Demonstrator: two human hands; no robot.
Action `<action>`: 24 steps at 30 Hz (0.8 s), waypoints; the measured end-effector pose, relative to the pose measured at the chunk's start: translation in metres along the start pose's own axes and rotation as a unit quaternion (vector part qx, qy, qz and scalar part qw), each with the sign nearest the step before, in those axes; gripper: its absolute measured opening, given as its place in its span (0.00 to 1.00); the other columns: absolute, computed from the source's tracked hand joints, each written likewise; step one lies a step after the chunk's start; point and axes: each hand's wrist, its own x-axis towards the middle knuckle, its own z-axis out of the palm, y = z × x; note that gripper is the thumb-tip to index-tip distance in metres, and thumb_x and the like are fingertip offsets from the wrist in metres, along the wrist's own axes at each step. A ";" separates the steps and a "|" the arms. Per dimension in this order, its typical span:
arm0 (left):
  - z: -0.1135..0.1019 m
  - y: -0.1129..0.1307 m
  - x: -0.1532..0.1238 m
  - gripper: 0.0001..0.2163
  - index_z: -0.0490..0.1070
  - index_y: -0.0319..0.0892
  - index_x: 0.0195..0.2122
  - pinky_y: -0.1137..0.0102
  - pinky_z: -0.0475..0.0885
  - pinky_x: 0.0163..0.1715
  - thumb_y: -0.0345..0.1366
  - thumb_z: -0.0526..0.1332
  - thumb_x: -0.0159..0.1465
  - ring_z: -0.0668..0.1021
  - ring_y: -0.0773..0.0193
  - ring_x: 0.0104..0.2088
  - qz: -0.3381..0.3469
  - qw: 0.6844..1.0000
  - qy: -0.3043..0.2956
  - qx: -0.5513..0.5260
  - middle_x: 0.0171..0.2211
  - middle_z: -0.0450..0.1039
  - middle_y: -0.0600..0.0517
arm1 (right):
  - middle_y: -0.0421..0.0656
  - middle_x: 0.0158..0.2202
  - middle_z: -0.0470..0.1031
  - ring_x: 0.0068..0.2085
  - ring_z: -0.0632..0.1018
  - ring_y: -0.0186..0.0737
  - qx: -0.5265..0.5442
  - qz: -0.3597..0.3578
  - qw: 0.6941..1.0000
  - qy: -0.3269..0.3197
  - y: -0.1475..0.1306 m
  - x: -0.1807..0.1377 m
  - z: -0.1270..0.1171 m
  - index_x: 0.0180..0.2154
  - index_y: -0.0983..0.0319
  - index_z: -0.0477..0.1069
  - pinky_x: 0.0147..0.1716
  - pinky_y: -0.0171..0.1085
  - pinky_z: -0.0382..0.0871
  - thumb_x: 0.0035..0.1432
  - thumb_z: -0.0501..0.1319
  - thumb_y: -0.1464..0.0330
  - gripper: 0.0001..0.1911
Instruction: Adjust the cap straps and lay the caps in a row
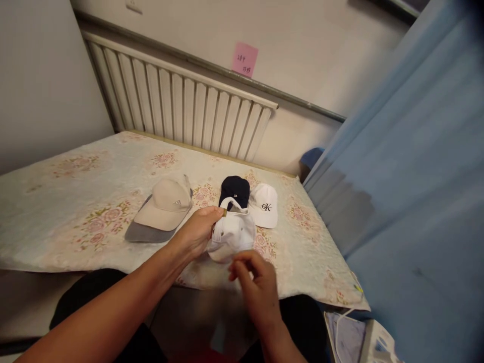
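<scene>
A blue curtain [416, 201] hangs along the right side, next to a flower-patterned surface [128, 166] that reaches back toward a pale radiator [185, 96] on the wall. On the left part of the surface, a beige cap [166, 201] lies over a grey cap [147, 233], whose brim shows beneath. The white cap [232, 229] is raised above the front edge, its strap opening facing up. Behind it sit a lettered white cap [266, 199] and, just beside that, a navy cap [234, 186]. The right hand [259, 282] is near the raised cap's lower end, fingers curled; whether it touches, I cannot tell. The left hand [204, 227] grips that cap beside its brass-coloured buckle [225, 212]. A pink note [245, 59] is on the wall.
</scene>
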 end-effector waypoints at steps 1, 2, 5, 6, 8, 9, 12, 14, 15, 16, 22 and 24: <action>0.004 0.001 0.003 0.09 0.66 0.38 0.25 0.75 0.59 0.21 0.38 0.64 0.53 0.66 0.72 0.19 0.004 1.000 0.003 -0.013 0.20 0.66 0.57 | 0.40 0.26 0.76 0.26 0.77 0.40 0.020 0.020 0.998 -0.055 0.004 -0.002 0.007 0.31 0.58 0.72 0.29 0.39 0.68 0.55 0.59 0.69 0.04; 0.008 0.003 0.005 0.09 0.66 0.38 0.25 0.75 0.59 0.20 0.37 0.63 0.53 0.66 0.72 0.19 0.008 1.000 0.006 -0.023 0.19 0.66 0.57 | 0.40 0.26 0.76 0.27 0.77 0.40 0.035 0.036 0.994 -0.098 0.009 -0.003 0.015 0.32 0.57 0.73 0.29 0.39 0.69 0.53 0.60 0.70 0.03; 0.023 0.008 0.008 0.08 0.65 0.38 0.23 0.76 0.58 0.19 0.36 0.63 0.53 0.65 0.73 0.17 0.028 0.999 0.027 -0.036 0.17 0.64 0.58 | 0.39 0.28 0.76 0.31 0.79 0.41 0.064 0.066 0.979 -0.183 0.027 0.000 0.039 0.39 0.56 0.74 0.31 0.38 0.70 0.51 0.61 0.72 0.12; 0.027 0.010 0.008 0.08 0.65 0.39 0.22 0.76 0.59 0.19 0.35 0.63 0.53 0.64 0.74 0.17 0.038 0.998 0.034 -0.043 0.16 0.63 0.58 | 0.38 0.30 0.77 0.32 0.79 0.41 0.084 0.078 0.972 -0.206 0.034 0.003 0.047 0.42 0.55 0.73 0.32 0.38 0.70 0.50 0.61 0.72 0.15; 0.034 0.011 0.008 0.07 0.66 0.38 0.22 0.76 0.61 0.20 0.32 0.63 0.53 0.66 0.73 0.18 0.058 0.995 0.043 -0.072 0.16 0.65 0.58 | 0.40 0.37 0.77 0.33 0.79 0.41 0.108 0.104 0.963 -0.223 0.045 0.011 0.060 0.47 0.54 0.70 0.29 0.36 0.71 0.48 0.62 0.73 0.21; 0.035 0.010 0.008 0.06 0.66 0.38 0.22 0.76 0.64 0.22 0.31 0.63 0.53 0.68 0.73 0.19 0.066 0.993 0.044 -0.092 0.17 0.67 0.57 | 0.41 0.40 0.77 0.33 0.79 0.40 0.118 0.110 0.964 -0.211 0.049 0.016 0.065 0.48 0.54 0.69 0.28 0.36 0.71 0.46 0.63 0.73 0.25; 0.033 0.004 0.010 0.02 0.70 0.37 0.26 0.75 0.69 0.28 0.28 0.62 0.54 0.75 0.69 0.25 0.063 0.986 0.044 -0.148 0.23 0.74 0.52 | 0.44 0.48 0.75 0.35 0.78 0.40 0.187 0.106 0.970 -0.116 0.056 0.030 0.072 0.55 0.55 0.62 0.31 0.37 0.73 0.45 0.63 0.73 0.33; 0.029 -0.002 0.011 0.01 0.71 0.36 0.28 0.74 0.72 0.31 0.27 0.61 0.56 0.78 0.66 0.28 0.052 0.981 0.052 -0.180 0.27 0.77 0.49 | 0.46 0.52 0.73 0.38 0.78 0.41 0.239 0.090 0.966 -0.043 0.057 0.037 0.071 0.57 0.55 0.60 0.34 0.38 0.74 0.46 0.64 0.71 0.35; 0.026 -0.005 0.012 0.01 0.71 0.36 0.30 0.73 0.73 0.33 0.27 0.60 0.58 0.79 0.65 0.29 0.047 0.978 0.058 -0.196 0.29 0.78 0.48 | 0.46 0.54 0.71 0.40 0.78 0.41 0.258 0.078 0.963 -0.012 0.057 0.039 0.069 0.58 0.56 0.60 0.36 0.39 0.74 0.47 0.64 0.70 0.35; 0.023 -0.008 0.012 0.03 0.71 0.36 0.32 0.71 0.74 0.35 0.26 0.58 0.59 0.80 0.63 0.31 0.042 0.975 0.064 -0.210 0.31 0.78 0.47 | 0.46 0.55 0.70 0.42 0.77 0.42 0.275 0.065 0.959 0.011 0.058 0.040 0.067 0.57 0.56 0.60 0.38 0.39 0.74 0.47 0.65 0.69 0.34; 0.006 -0.028 0.011 0.08 0.70 0.36 0.40 0.66 0.77 0.41 0.24 0.53 0.65 0.81 0.62 0.37 0.020 0.968 0.074 -0.240 0.37 0.79 0.44 | 0.49 0.55 0.71 0.50 0.75 0.47 0.410 0.030 0.911 0.037 0.060 0.040 0.050 0.55 0.59 0.64 0.41 0.42 0.72 0.53 0.64 0.61 0.27; 0.001 -0.036 0.009 0.07 0.69 0.36 0.41 0.65 0.77 0.42 0.25 0.53 0.65 0.81 0.61 0.38 0.008 0.970 0.065 -0.236 0.38 0.79 0.43 | 0.49 0.53 0.72 0.50 0.75 0.46 0.479 0.059 0.876 0.025 0.058 0.042 0.046 0.52 0.60 0.67 0.42 0.41 0.71 0.58 0.59 0.58 0.22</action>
